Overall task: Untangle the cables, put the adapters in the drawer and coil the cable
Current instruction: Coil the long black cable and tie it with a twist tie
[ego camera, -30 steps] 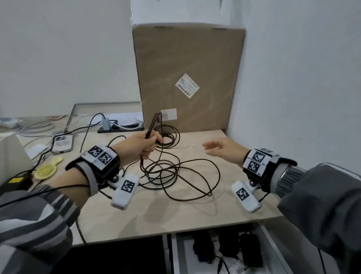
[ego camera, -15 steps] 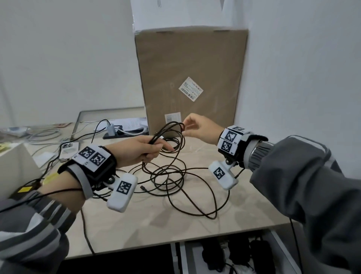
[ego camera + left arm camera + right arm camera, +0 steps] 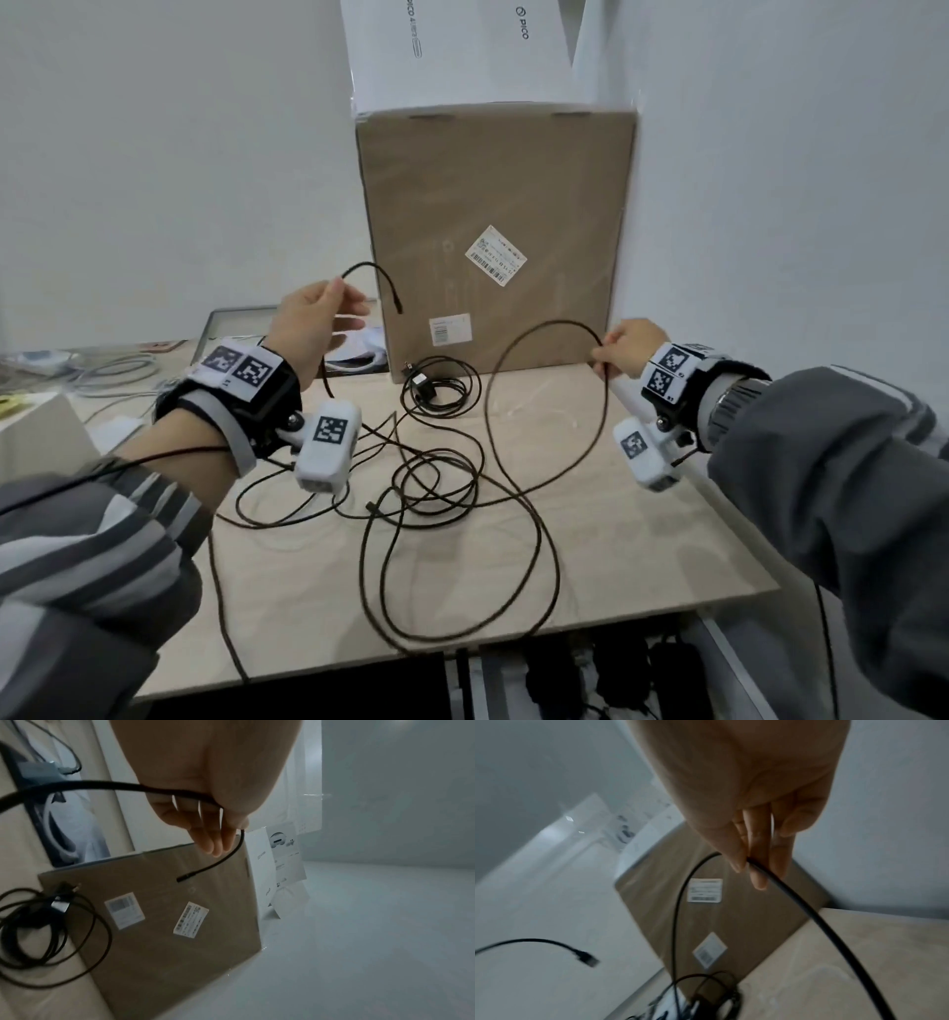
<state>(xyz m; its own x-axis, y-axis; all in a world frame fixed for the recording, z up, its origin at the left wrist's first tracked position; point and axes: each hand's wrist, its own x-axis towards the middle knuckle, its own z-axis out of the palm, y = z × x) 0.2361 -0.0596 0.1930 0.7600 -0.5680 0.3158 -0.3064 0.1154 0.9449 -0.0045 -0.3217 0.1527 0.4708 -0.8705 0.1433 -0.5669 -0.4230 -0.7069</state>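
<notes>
Left hand (image 3: 313,329): raised at 10 o'clock of the table (image 3: 642,555), pinching the black cable (image 3: 518,493) near its free plug end (image 3: 399,307), which arcs over and hangs down.
Right hand (image 3: 624,347): at 2 o'clock, fingers curled round the same cable, it appears.
Cable run: loose loops at table centre.
Adapter (image 3: 422,383): at 12 o'clock, touching the cardboard box (image 3: 493,180).
Drawer (image 3: 729,668): open at 5 o'clock; contents dark, indistinct.
</notes>
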